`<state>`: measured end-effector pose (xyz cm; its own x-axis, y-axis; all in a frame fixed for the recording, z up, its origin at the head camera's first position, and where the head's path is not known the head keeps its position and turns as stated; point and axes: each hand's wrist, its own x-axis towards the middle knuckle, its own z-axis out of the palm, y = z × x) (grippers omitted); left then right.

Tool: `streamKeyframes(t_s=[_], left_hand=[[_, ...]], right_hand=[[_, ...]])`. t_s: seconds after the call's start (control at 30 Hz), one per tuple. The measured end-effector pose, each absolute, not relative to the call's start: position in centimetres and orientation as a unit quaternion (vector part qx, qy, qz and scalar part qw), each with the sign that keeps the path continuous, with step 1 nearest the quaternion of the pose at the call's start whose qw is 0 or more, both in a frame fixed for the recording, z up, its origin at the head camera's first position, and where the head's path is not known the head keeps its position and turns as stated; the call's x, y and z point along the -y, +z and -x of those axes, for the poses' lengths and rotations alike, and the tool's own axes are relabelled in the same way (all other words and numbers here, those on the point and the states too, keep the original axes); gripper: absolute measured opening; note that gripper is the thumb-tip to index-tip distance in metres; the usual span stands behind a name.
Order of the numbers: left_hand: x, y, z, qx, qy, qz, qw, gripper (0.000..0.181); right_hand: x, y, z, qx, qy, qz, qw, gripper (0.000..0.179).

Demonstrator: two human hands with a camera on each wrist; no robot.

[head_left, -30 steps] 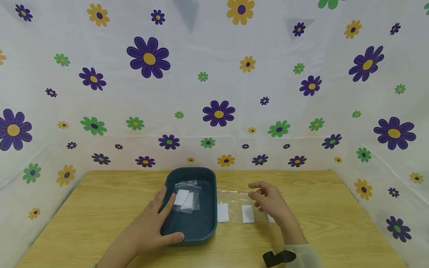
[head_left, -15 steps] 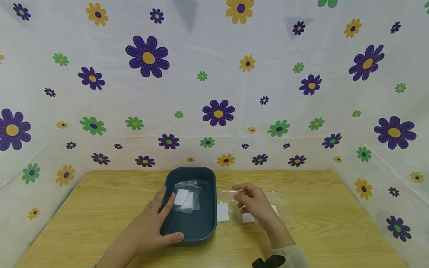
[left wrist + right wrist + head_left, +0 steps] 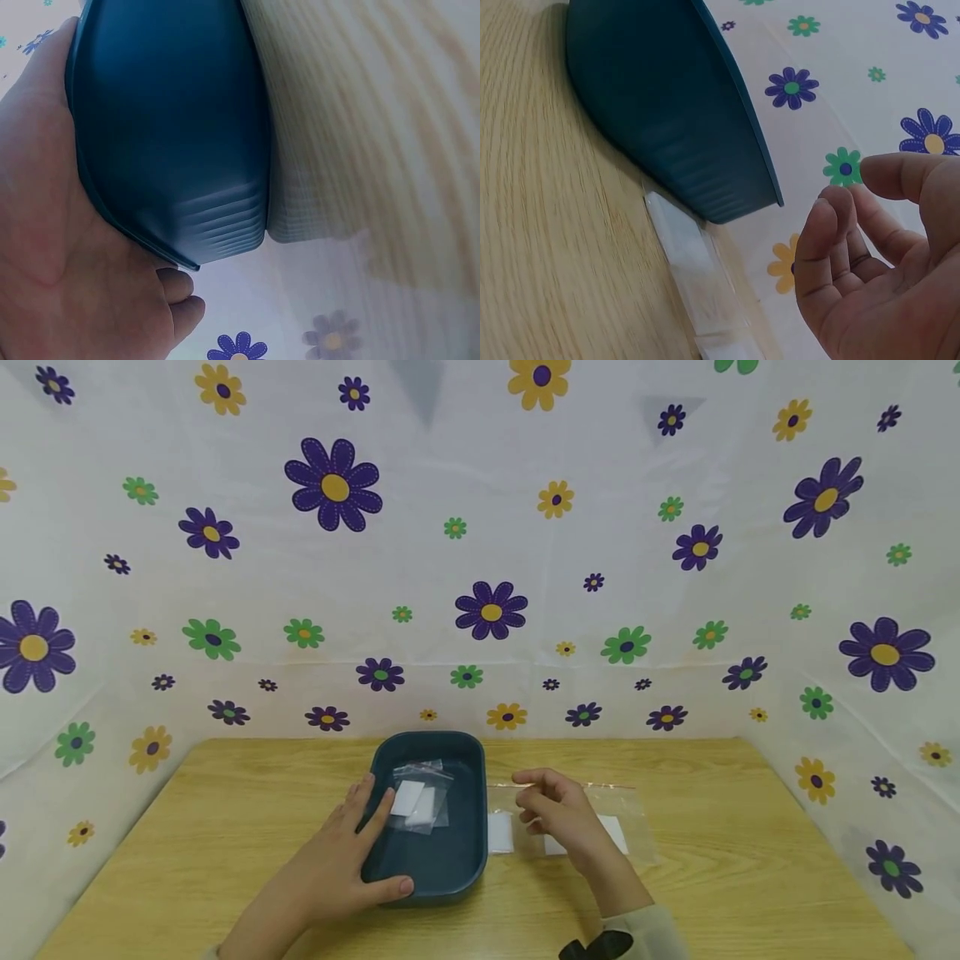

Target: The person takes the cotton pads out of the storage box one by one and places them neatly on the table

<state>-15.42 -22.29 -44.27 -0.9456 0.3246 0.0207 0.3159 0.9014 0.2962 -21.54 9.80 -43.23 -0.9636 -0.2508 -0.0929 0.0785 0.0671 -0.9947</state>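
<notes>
A dark teal plastic bin (image 3: 446, 872) stands on the table, with several small clear zip bags (image 3: 423, 810) holding white pieces inside it. My left hand (image 3: 330, 868) rests on its left rim, fingers and thumb spread; the left wrist view shows the palm (image 3: 67, 247) along the bin's edge (image 3: 82, 165). To the right lie flat clear zip bags with red seal lines, each with a white rectangle, one bag (image 3: 500, 833) against the bin and another (image 3: 637, 827) farther right. Over them hovers my right hand (image 3: 558, 814), fingers loosely bent, holding nothing, as the right wrist view confirms.
The light wood table (image 3: 225, 827) reaches back to a white cloth (image 3: 420, 568) printed with flowers, which also hangs at both sides. A dark strap with a device (image 3: 600, 945) sits at my right wrist.
My right hand has moved left over the bags, toward the bin, uncovering the rightmost bag. The left hand and the bin have stayed in place.
</notes>
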Motion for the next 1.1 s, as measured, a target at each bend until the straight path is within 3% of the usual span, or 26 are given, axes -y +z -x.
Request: streamKeyframes(t_s=[0.57,1.1], left_hand=[[22.1,-44.2,15.2,-0.975,0.155,-0.16,0.018,0.113],[22.2,-44.5,15.5,-0.975,0.147,-0.162,0.021,0.112]], right_hand=[[-7.4,-41.5,21.1,-0.688,-0.709,0.078,0.136,0.034],[-4.2,-40.8,21.1,-0.632,-0.741,0.111,0.197,0.04]])
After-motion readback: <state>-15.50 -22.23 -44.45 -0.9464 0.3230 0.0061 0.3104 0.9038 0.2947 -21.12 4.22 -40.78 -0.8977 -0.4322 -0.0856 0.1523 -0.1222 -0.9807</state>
